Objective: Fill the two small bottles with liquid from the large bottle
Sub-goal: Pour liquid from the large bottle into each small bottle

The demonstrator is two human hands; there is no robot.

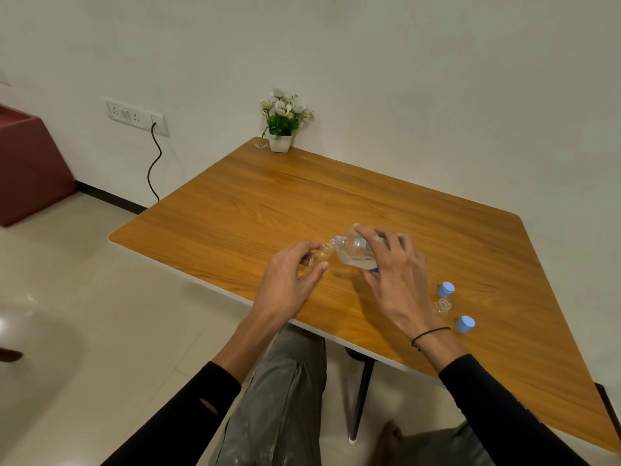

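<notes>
My right hand (395, 274) grips the large clear bottle (353, 252), tipped on its side with its open mouth pointing left. Liquid lies along its lower side. My left hand (289, 280) holds a small clear bottle (319, 253) upright near the table's front edge, its open mouth right beside the large bottle's mouth. A second small clear bottle (443, 305) stands uncapped on the table to the right of my right wrist. Two blue caps (446, 289) (465, 323) lie beside it, one behind and one in front.
The wooden table (302, 203) stretches away to the wall. A white pot of flowers (280, 124) stands at its far corner. A wall socket with a dark cable (153, 156) is at the left. My legs and a table leg (363, 395) are below the front edge.
</notes>
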